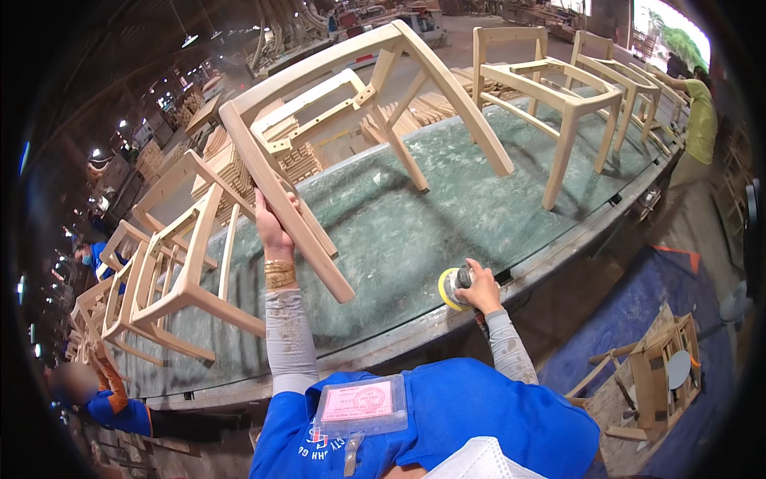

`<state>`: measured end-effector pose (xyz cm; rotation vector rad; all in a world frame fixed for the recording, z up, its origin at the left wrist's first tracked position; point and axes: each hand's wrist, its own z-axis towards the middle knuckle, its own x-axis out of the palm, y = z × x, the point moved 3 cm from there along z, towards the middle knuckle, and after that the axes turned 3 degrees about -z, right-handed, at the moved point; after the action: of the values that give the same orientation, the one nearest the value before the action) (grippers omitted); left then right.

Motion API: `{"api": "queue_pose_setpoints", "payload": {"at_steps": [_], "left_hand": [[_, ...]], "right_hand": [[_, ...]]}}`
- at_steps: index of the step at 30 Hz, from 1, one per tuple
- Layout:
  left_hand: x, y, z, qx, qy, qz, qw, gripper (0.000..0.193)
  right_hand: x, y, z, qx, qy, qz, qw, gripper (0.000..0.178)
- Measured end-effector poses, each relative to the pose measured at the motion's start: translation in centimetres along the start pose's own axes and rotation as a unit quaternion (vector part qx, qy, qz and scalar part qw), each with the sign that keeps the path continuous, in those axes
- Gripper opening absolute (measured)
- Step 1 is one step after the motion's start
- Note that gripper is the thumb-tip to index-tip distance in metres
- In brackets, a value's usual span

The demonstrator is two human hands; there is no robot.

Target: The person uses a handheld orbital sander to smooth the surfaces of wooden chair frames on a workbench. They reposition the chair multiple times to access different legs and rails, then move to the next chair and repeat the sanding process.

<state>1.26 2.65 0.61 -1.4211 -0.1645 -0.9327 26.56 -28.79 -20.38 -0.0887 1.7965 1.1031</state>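
Observation:
A bare wooden chair frame [315, 64] stands tilted over the green worktable [383, 255] in front of me. My left hand [275, 227] is closed around one of its legs, the fingers partly hidden behind the wood. At the table's near edge, my right hand [483, 289] grips a round sander [453, 287] with a yellow rim. The sander is apart from the chair frame, its pad side turned to the left. Grey sleeves cover both my forearms.
More chair frames stand along the table, one [550, 96] to the right and others [183, 287] to the left. A person in yellow [702, 124] works at the far right, another in blue [120, 411] at the left. A wooden box [654, 383] sits on the floor.

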Motion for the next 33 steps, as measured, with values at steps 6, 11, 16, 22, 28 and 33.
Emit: {"api": "queue_pose_setpoints", "payload": {"at_steps": [6,11,16,22,28,33], "left_hand": [[-0.1,-0.4,1.8,-0.010,0.021,-0.027,0.999,0.046],[-1.1,0.7,2.3,-0.076,0.039,-0.134,0.987,0.045],[-1.5,-0.3,3.4,-0.069,0.084,-0.135,0.985,0.042],[-3.3,0.0,3.3,-0.100,0.124,-0.131,0.978,0.041],[-3.0,-0.8,3.0,-0.120,0.166,-0.132,0.970,0.034],[-3.0,-0.9,2.7,-0.137,0.177,-0.129,0.966,0.034]], "right_hand": [[1.7,0.2,0.7,-0.012,0.035,-0.015,0.999,0.082],[3.5,-0.8,1.0,-0.065,0.007,-0.038,0.997,0.083],[4.0,1.9,-0.5,-0.082,-0.002,-0.027,0.996,0.087],[3.4,4.0,-2.6,-0.102,-0.047,-0.040,0.993,0.083],[4.1,8.0,-6.3,-0.120,-0.071,-0.024,0.990,0.081],[3.5,11.0,-9.6,-0.151,-0.113,0.014,0.982,0.081]]}}
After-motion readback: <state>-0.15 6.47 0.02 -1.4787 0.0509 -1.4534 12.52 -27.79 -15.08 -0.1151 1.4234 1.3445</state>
